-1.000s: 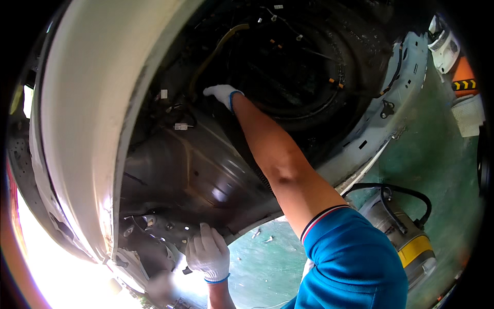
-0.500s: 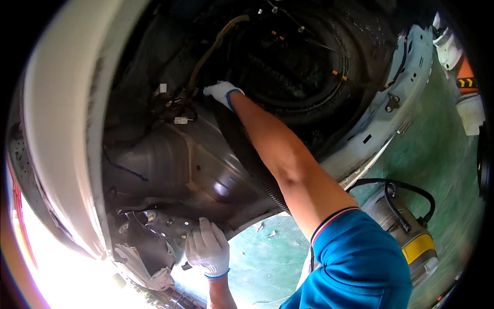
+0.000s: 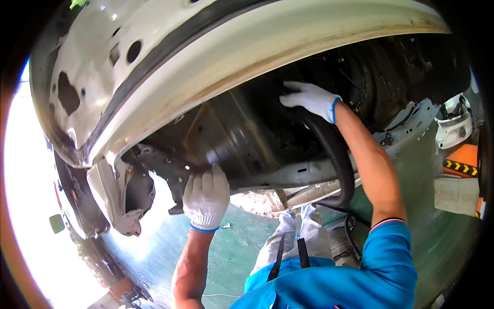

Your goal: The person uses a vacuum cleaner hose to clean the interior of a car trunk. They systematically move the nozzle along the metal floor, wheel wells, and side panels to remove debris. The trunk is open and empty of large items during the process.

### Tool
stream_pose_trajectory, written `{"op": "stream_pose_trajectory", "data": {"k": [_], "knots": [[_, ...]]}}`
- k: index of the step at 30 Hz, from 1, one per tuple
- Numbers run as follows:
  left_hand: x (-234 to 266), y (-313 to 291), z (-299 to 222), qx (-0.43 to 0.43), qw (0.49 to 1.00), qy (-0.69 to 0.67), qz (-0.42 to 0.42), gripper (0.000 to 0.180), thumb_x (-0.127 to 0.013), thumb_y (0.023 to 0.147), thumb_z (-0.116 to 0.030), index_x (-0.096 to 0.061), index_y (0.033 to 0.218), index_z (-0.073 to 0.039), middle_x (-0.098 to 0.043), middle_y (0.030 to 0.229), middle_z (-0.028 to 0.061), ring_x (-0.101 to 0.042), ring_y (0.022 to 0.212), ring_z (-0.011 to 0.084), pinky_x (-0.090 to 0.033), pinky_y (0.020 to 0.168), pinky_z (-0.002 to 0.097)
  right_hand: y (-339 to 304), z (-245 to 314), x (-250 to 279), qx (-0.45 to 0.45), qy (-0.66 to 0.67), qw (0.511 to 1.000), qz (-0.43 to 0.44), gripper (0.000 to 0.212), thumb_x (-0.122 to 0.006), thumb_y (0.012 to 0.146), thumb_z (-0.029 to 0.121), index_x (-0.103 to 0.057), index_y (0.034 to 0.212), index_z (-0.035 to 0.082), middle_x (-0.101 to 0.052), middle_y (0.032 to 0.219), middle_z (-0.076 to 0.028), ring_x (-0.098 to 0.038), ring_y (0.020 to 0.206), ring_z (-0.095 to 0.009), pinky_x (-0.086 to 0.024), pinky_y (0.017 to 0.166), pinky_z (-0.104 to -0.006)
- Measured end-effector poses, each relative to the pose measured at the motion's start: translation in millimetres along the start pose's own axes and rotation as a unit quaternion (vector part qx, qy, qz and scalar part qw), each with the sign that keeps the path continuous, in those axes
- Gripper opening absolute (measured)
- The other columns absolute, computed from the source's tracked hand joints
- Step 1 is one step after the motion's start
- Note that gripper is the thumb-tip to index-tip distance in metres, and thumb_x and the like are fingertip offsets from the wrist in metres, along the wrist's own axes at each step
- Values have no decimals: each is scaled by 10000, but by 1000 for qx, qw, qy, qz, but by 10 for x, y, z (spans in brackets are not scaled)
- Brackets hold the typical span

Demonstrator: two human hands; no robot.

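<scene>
My right hand (image 3: 314, 100), in a white knit glove with a blue cuff, is wrapped around the upper end of a black ribbed vacuum hose (image 3: 337, 154) inside the dark car body. Two of its fingers point left with a gap between them; the hose's mouth is hidden. From there the hose curves down toward the floor. My left hand (image 3: 207, 200), gloved the same way, is closed over the near edge of the car's bare metal body (image 3: 226, 136), its fingertips on the inner side.
Overhead arches a pale raised lid panel (image 3: 247, 62) with holes. A torn white body corner (image 3: 116, 193) juts out at left. By my legs stands a vacuum cleaner (image 3: 342, 244), partly hidden. At right are an orange object with chevrons (image 3: 458, 159) and a pale block (image 3: 455, 195).
My view has swung, bringing the raised panel and my legs into sight. My right hand and the hose appear farther right; my left hand stays at the body's edge.
</scene>
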State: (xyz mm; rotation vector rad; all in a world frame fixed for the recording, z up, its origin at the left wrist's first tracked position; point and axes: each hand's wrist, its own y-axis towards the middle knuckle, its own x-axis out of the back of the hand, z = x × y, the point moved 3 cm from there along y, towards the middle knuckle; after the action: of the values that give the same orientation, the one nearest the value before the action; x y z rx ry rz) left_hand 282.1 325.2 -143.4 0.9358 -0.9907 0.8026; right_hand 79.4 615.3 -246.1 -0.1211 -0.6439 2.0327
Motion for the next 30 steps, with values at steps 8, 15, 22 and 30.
{"op": "stream_pose_trajectory", "data": {"k": [8, 15, 22, 30], "knots": [[-51, -97, 2, 8, 1000, -9, 17, 233, -767, 886, -134, -755, 1087, -16, -652, 816, 74, -711, 768, 253, -628, 775, 397, 219, -154, -713, -113, -359, 926, 34, 955, -703, 917, 533, -405, 1688, 55, -513, 1638, -281, -532, 1487, -433, -436, 1229, -454], [-74, -118, 53, 1, 1000, -13, -7, 296, -738, 811, -127, -762, 1081, -8, -634, 800, 69, -701, 757, 243, -630, 795, 403, 853, -357, -1241, -134, -345, 928, -28, 959, -686, 940, 533, -359, 1709, 65, -509, 1655, -249, -535, 1494, -420, -450, 1226, -456], [-64, -150, 40, 1, 1000, -23, -6, 345, -706, 822, -143, -759, 1132, -2, -614, 799, 61, -674, 764, 230, -613, 813, 392, 577, -511, -1287, -195, -415, 889, -6, 845, -636, 948, 457, -419, 1678, 91, -542, 1638, -210, -550, 1487, -405, -469, 1218, -475], [-31, -113, 16, 3, 999, -31, -13, 375, -698, 817, -155, -758, 1151, 3, -616, 820, 70, -674, 776, 242, -622, 852, 412, -16, -613, -1253, -217, -476, 849, 73, 662, -568, 955, 320, -572, 1581, 104, -643, 1538, -189, -626, 1414, -386, -536, 1146, -484]]}}
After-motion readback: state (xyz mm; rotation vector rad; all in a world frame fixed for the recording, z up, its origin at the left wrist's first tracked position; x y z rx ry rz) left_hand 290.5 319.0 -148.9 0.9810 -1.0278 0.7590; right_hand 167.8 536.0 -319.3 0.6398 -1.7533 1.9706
